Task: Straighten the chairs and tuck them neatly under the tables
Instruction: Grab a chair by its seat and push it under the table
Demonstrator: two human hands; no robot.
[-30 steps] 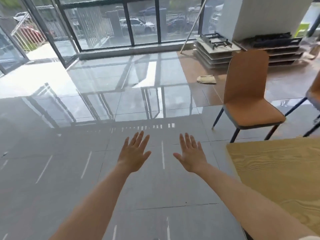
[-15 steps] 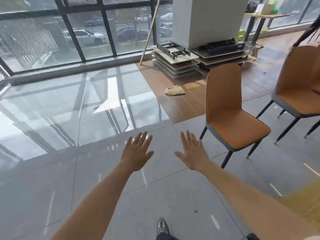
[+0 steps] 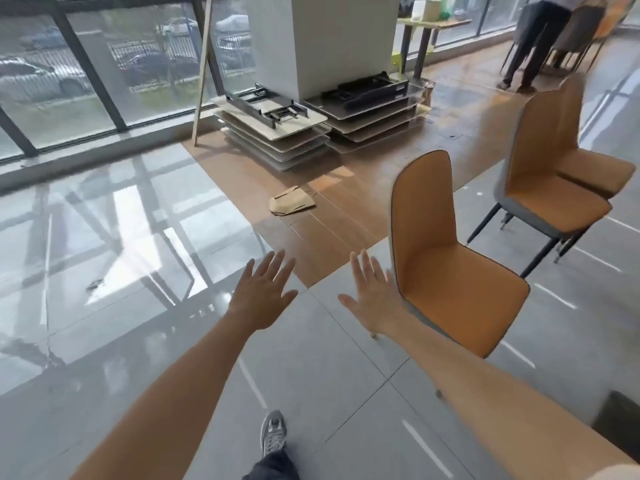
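Both arms out, left hand and right hand spread flat, gripping nothing. Nearest chair just right of the right hand, apart. Two more chairs behind. Paper bag and stacked tabletops ahead.

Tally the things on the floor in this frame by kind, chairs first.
Orange chairs standing free: 3: nearest, second, third
Stacks of flat tabletops: 2: left, right
Flattened paper bags: 1
Total: 6
More chairs at the far right, beside a standing person, are too blurred to count.
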